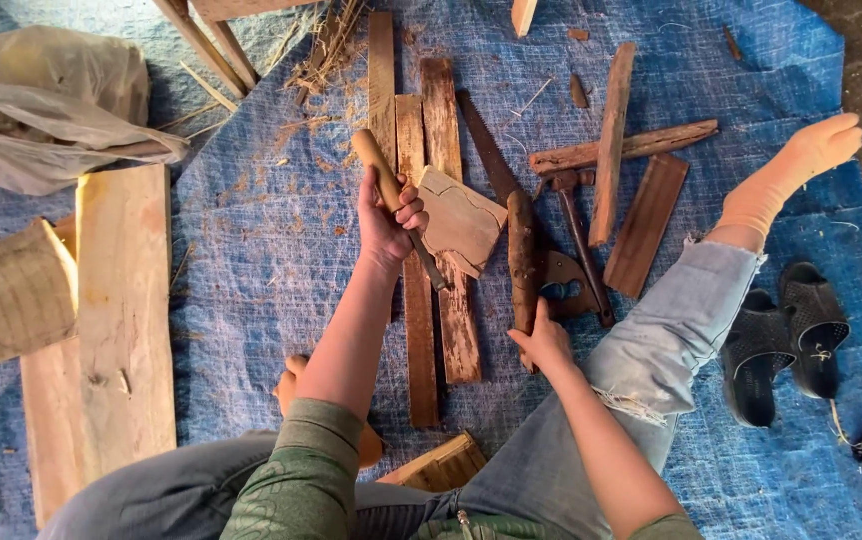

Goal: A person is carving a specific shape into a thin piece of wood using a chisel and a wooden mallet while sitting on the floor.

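My left hand (388,218) is closed around the pale wooden handle of a chisel (381,172), its dark metal shaft pointing down to the right over a flat, cracked piece of wood (463,222). My right hand (543,340) grips the lower end of a brown round wooden stick (522,255) that lies upright across several weathered planks (438,300). A handsaw (491,152) with a wooden handle and a rusty hammer (579,235) lie just right of the stick. I sit on a blue tarp (261,250) with my right leg stretched out.
Pale boards (121,310) and a square wood piece (16,290) lie at left, under a crumpled plastic bag (51,100). More old slats (616,145) cross at upper right. Black sandals (786,340) sit at right. Wood shavings litter the tarp; a small wooden block (441,465) is near my lap.
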